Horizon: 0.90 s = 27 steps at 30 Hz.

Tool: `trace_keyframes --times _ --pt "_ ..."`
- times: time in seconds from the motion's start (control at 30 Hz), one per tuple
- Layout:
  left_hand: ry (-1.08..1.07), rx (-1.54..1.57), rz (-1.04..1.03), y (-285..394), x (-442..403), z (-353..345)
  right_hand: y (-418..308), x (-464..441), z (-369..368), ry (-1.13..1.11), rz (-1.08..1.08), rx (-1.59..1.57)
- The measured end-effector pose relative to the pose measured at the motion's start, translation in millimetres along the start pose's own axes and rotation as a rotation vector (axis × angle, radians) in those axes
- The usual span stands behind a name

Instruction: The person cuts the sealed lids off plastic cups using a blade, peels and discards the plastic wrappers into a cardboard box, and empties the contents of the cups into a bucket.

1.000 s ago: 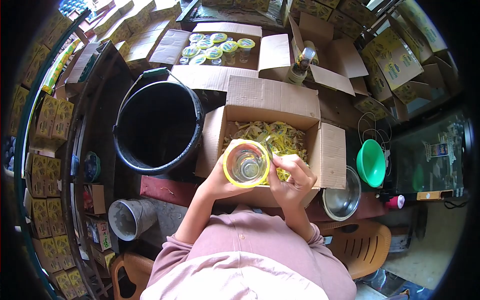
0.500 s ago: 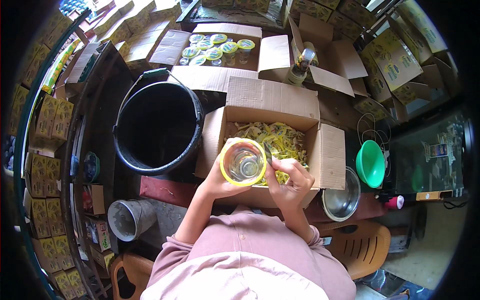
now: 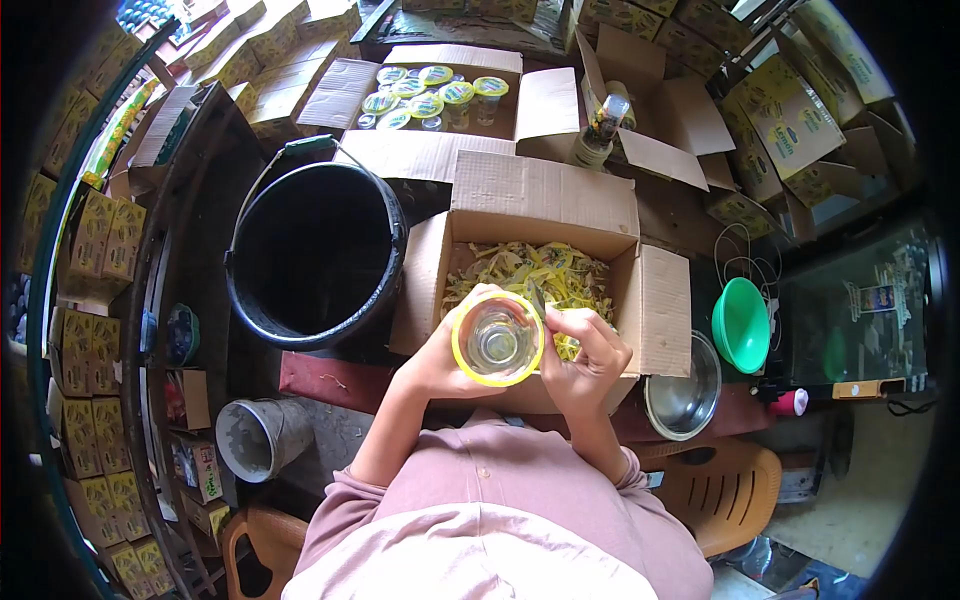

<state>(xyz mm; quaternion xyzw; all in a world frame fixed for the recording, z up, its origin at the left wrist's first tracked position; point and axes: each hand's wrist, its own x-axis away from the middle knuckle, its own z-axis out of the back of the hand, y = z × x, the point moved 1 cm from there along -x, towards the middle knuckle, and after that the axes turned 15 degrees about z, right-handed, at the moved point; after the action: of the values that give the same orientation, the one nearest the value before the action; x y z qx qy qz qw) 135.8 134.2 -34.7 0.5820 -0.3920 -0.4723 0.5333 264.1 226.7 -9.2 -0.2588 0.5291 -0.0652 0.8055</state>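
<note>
Holding a clear cup [image 3: 497, 340] in the half-curled left hand [image 3: 440, 355], wrapped round the outer wall, above the near edge of the open scrap box [image 3: 545, 195], with the mouth facing up toward the head. Pinching what looks like a small dark blade [image 3: 537, 298] between thumb and fingers of the right hand [image 3: 583, 365], just beside the yellow rim [image 3: 500, 382]; hard to say whether touching it. Likely light, stiff and rather slippery, and breakable if glass, though impossible to tell from plastic here; best gripped round the wall below the rim, away from the blade. Can make out "Lemon" on a yellow carton [image 3: 790, 120] beyond and right of the scrap box. Cannot read the print on the lidded cups [image 3: 425, 105] beyond the scrap box's far left, or on the yellow scraps [image 3: 550, 275] inside.
</note>
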Motion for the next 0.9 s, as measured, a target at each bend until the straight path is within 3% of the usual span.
trace_keyframes --times 0.33,0.57,0.9 --pt "0.054 0.316 0.119 -6 5 -4 -7 3 5 0.061 -0.078 -0.041" --pt "0.045 0.137 -0.002 -11 4 -1 -9 6 0 0.048 -0.008 -0.013" --pt "-0.044 0.136 0.04 -9 3 1 -5 4 -1 0.027 0.023 0.046"
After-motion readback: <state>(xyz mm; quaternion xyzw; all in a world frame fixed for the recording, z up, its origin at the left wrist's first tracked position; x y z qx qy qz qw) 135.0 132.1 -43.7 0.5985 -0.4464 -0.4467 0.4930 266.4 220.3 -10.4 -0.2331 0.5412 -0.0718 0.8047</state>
